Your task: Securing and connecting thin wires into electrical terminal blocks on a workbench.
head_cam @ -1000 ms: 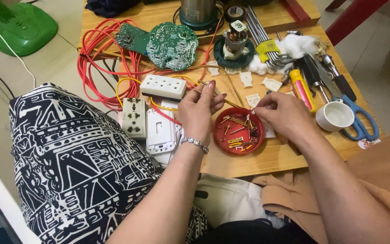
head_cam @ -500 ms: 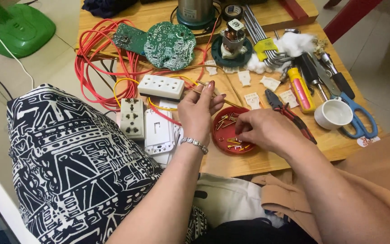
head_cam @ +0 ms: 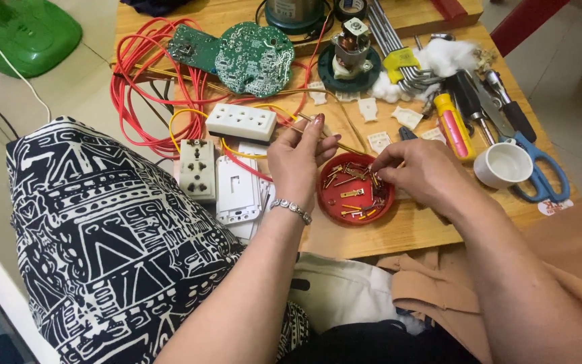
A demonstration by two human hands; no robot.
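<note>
My left hand (head_cam: pixel 299 160) hovers over the wooden table and pinches a thin brass strip (head_cam: pixel 335 140) that slants toward the right. Just right of it lies a shallow red dish (head_cam: pixel 337 213) with several small brass contacts (head_cam: pixel 351 193). My right hand (head_cam: pixel 420 172) reaches in from the right. Its fingertips are pinched together on a brass contact at the dish's upper right rim. A silver bracelet sits on my left wrist.
A white socket strip (head_cam: pixel 240 121), a socket (head_cam: pixel 197 168) and white cover plates (head_cam: pixel 237 190) lie left of the dish. Behind are red wires (head_cam: pixel 139 81), green circuit boards (head_cam: pixel 254 57), a motor (head_cam: pixel 351 48) and hex keys (head_cam: pixel 386 37). A yellow screwdriver (head_cam: pixel 453 125), white cup (head_cam: pixel 503 165) and blue scissors (head_cam: pixel 541 176) lie at the right.
My right hand dipped across the red dish and has drawn back to its right rim with fingertips pinched among the contacts. My left hand has barely moved.
</note>
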